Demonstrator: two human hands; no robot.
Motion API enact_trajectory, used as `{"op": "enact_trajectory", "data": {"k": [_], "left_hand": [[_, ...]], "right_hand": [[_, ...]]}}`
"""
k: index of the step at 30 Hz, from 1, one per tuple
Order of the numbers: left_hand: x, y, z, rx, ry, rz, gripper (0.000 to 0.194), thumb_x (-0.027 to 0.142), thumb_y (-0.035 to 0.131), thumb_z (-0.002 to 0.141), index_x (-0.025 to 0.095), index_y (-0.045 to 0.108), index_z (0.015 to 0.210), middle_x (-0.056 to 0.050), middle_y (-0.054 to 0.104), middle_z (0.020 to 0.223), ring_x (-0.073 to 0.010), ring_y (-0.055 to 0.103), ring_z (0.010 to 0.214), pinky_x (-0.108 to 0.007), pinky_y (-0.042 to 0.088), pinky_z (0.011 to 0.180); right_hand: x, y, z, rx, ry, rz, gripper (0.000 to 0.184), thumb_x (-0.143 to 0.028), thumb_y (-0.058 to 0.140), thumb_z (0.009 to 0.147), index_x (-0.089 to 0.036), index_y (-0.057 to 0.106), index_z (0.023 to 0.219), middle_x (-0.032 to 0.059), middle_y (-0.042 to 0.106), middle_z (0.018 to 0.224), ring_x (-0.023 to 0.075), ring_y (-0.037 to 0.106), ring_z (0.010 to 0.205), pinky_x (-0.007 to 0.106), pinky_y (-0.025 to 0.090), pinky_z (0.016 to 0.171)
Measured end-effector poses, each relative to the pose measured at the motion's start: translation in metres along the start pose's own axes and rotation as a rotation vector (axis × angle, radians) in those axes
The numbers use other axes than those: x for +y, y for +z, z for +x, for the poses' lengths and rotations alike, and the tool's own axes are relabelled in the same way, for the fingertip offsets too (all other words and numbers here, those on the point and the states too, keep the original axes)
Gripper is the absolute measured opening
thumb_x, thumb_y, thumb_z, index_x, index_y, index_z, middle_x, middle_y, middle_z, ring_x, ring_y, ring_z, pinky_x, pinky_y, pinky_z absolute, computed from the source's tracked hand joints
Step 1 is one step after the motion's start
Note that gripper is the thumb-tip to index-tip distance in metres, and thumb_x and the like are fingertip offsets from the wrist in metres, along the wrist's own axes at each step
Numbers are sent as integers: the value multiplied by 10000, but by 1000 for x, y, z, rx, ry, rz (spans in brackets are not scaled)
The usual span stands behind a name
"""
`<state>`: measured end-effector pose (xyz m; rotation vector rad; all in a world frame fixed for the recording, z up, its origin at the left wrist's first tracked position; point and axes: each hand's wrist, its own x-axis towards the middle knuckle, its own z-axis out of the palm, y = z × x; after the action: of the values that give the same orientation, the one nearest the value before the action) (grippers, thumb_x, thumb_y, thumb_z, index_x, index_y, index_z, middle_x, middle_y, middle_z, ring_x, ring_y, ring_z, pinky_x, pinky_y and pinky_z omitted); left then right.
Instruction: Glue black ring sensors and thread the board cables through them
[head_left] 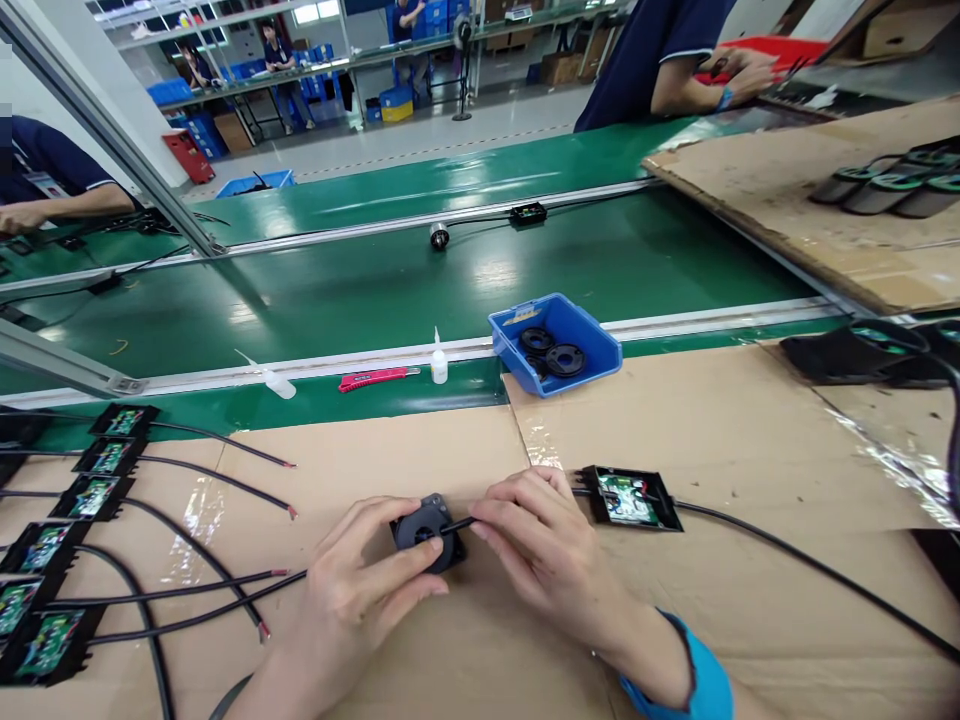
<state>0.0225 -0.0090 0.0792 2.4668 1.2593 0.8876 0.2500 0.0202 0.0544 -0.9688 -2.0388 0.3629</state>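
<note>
My left hand [352, 590] grips a black ring-shaped part [426, 530] on the cardboard sheet [750, 440], fingers wrapped round it. My right hand [536, 545] pinches the end of a black cable [810, 570] and holds its tip at the ring's centre hole. That cable runs right from an open black box with a green circuit board [632, 498], lying just right of my right hand.
A blue bin [559, 340] with black rings sits ahead beside a small glue bottle [439, 362], a second bottle [274, 380] and a red knife [373, 379]. Several boxed boards with cables [90, 495] lie left. Behind runs a green conveyor [375, 280]; other people work beyond it.
</note>
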Motion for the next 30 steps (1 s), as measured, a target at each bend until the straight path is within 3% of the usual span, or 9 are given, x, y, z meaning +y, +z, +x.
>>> {"op": "enact_trajectory", "data": {"k": [11, 15, 18, 21, 24, 27, 30], "left_hand": [[5, 4, 3, 57, 14, 31, 144, 249, 618, 931, 197, 722, 1016, -105, 619, 1101, -192, 648, 1001, -271, 599, 752], [4, 4, 5, 59, 88, 117, 125, 214, 628, 923, 181, 723, 997, -114, 638, 1102, -235, 605, 1093, -344, 586, 830], [5, 4, 6, 59, 116, 202, 129, 240, 610, 937, 188, 724, 968, -106, 675, 1085, -273, 590, 1130, -461, 543, 927], [9, 7, 5, 64, 132, 274, 164, 313, 610, 941, 194, 722, 960, -93, 709, 1090, -285, 604, 1135, -541, 443, 1046], [14, 13, 2, 65, 136, 335, 194, 351, 633, 926, 177, 713, 952, -100, 720, 1143, -289, 606, 1171, -534, 346, 1136], [17, 19, 0, 91, 169, 390, 183, 241, 559, 963, 146, 696, 891, -128, 732, 1126, -271, 629, 1162, -516, 306, 1166], [14, 20, 0, 96, 225, 418, 288, 89, 427, 977, 120, 680, 842, -152, 745, 1056, -251, 653, 1144, -485, 340, 1154]], "right_hand": [[0, 0, 1, 32, -13, -5, 183, -51, 537, 924, -180, 659, 969, 31, 649, 849, 141, 537, 765, 330, 384, 751], [-1, -2, 2, 31, -5, 4, 176, -57, 534, 931, -179, 655, 967, 28, 657, 852, 139, 531, 764, 332, 385, 761], [-5, -6, 4, 24, -19, -3, 189, -46, 531, 911, -164, 650, 998, 44, 683, 905, 167, 549, 833, 358, 400, 809], [-13, -7, 3, -11, -121, 10, 211, -39, 498, 885, -139, 647, 996, 61, 709, 947, 187, 566, 882, 373, 418, 836], [-22, -3, -2, -46, -227, -17, 203, -69, 481, 894, -113, 656, 986, 77, 731, 975, 190, 584, 872, 363, 435, 814], [-30, 3, -8, -88, -232, -107, 241, -62, 454, 904, -88, 666, 1017, 93, 736, 998, 198, 596, 875, 351, 439, 788], [-35, 9, -10, -95, -225, -187, 311, -34, 376, 920, -80, 673, 998, 107, 738, 977, 202, 607, 869, 342, 440, 767]]}}
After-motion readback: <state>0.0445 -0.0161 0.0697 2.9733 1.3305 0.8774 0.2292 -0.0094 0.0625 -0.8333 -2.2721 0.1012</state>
